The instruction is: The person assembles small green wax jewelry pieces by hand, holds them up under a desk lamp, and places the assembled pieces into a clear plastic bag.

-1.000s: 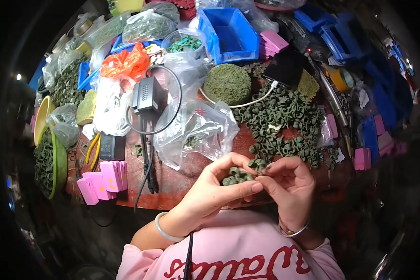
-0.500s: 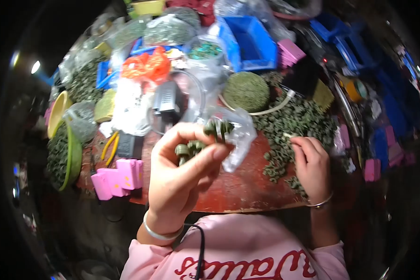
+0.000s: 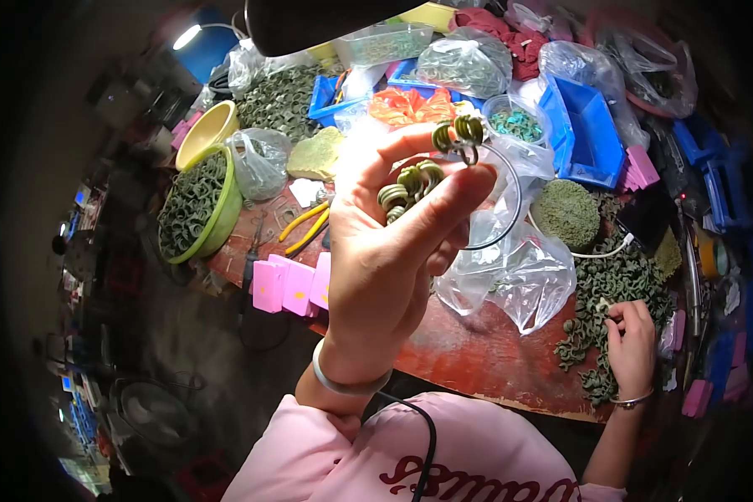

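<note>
My left hand [image 3: 402, 217] is raised near the middle of the view, close to the camera, its fingers curled around several green coiled parts [image 3: 410, 186]. One coiled piece [image 3: 458, 138] is pinched between its thumb and index finger. Farther right and lower, my right hand [image 3: 632, 347] rests at a pile of similar green coils [image 3: 619, 276]. Its thumb and index finger are together at a small pale piece [image 3: 604, 306], too small to name.
A green basin [image 3: 224, 219] of coils and a yellow bowl [image 3: 209, 132] stand at the left. Yellow-handled pliers [image 3: 305, 227] and pink blocks [image 3: 284, 284] lie nearby. A blue bin [image 3: 579, 138], clear plastic bags [image 3: 519, 284] and a round green sponge-like block [image 3: 565, 216] are farther right.
The view has swung left. My hands, together one second ago, are now apart: the left has risen toward the camera with coils, and the right has moved to the pile.
</note>
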`<state>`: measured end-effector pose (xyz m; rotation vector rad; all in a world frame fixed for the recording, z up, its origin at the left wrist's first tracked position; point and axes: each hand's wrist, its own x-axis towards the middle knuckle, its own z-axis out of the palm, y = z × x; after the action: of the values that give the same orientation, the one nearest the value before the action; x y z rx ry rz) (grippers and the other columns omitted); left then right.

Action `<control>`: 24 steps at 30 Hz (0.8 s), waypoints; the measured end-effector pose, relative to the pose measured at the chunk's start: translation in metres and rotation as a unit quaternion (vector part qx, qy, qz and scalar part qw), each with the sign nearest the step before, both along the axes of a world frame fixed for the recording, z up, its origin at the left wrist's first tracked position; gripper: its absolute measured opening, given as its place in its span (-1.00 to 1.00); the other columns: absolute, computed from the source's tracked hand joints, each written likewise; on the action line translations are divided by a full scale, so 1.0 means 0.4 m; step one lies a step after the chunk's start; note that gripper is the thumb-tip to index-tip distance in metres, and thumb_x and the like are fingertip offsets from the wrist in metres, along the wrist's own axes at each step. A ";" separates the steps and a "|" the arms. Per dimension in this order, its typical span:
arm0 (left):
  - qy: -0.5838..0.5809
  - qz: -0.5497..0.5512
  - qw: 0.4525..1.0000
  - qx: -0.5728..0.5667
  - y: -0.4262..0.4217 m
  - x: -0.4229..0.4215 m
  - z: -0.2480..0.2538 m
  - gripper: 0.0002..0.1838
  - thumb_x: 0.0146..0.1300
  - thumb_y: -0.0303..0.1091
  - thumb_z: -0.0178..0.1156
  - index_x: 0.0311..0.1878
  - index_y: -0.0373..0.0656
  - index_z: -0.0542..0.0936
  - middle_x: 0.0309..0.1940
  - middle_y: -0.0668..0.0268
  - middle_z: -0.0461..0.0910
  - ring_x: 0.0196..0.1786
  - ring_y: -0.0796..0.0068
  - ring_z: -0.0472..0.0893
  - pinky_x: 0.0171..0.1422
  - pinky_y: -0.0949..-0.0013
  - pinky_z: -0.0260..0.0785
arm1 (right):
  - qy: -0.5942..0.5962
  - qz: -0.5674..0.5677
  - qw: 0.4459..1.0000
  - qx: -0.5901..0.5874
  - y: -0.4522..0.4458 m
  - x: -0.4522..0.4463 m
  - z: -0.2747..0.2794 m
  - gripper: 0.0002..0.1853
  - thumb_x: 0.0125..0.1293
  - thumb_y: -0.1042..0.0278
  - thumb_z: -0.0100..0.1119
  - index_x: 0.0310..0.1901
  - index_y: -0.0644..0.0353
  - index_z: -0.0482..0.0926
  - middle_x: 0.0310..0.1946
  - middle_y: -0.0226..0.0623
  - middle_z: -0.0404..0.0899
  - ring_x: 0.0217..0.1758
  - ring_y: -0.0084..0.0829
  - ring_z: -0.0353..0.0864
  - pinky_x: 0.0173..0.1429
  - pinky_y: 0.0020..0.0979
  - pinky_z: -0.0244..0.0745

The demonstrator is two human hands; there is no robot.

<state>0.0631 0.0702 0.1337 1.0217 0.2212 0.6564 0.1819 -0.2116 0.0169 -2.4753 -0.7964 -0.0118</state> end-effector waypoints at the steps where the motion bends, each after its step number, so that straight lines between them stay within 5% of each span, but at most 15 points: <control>1: -0.006 -0.007 1.000 -0.019 0.001 -0.001 0.006 -0.59 0.12 -0.43 0.38 0.02 -0.25 0.46 -0.46 0.41 0.56 -0.58 0.77 0.43 -0.60 0.72 0.08 | 0.001 0.004 1.000 -0.001 0.000 -0.002 0.003 -0.85 0.09 0.69 0.16 -0.31 0.33 0.42 -0.36 -0.17 0.40 -0.43 -0.26 0.48 -0.30 -0.31 0.38; 7: -0.026 -0.019 0.999 -0.034 0.001 0.000 0.010 -0.70 0.22 -0.51 0.21 0.00 -0.40 0.46 -0.26 0.19 0.58 -0.54 0.79 0.34 -0.63 0.73 0.02 | 0.031 -0.040 0.999 0.012 -0.008 -0.021 0.019 -0.86 0.09 0.67 0.18 -0.35 0.31 0.41 -0.42 -0.24 0.39 -0.49 -0.37 0.41 -0.40 -0.39 0.34; 19: -0.020 -0.079 0.995 -0.049 -0.009 0.001 -0.002 -0.64 0.24 -0.55 0.15 0.10 -0.39 0.40 -0.31 0.23 0.56 -0.52 0.76 0.29 -0.60 0.70 0.01 | 0.091 -0.101 0.983 0.120 -0.032 -0.083 0.063 -0.89 0.21 0.60 0.20 -0.28 0.32 0.46 -0.41 -0.37 0.46 -0.44 -0.62 0.40 -0.39 -0.54 0.33; 23: 0.010 -0.241 0.964 -0.109 -0.062 -0.020 -0.059 -0.47 0.15 -0.53 0.25 0.22 -0.23 0.38 -0.43 0.41 0.46 -0.56 0.75 0.30 -0.52 0.66 0.04 | 0.298 -0.077 0.869 0.387 0.012 -0.145 0.103 -0.81 0.19 0.62 0.23 -0.18 0.30 0.48 -0.32 -0.47 0.53 -0.28 -0.70 0.48 -0.16 -0.63 0.38; 24: 0.028 -0.301 0.939 -0.166 -0.083 -0.026 -0.088 -0.56 0.04 -0.53 0.23 0.01 -0.36 0.35 -0.42 0.13 0.44 -0.49 0.51 0.36 -0.62 0.58 0.11 | 0.335 -0.092 0.856 0.382 0.020 -0.158 0.118 -0.81 0.19 0.60 0.24 -0.17 0.28 0.49 -0.33 -0.48 0.54 -0.28 -0.70 0.48 -0.18 -0.64 0.38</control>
<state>0.0529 0.0369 0.0986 0.7245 0.0557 0.0256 0.1186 -0.2034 0.0641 -1.5997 -0.1735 0.3737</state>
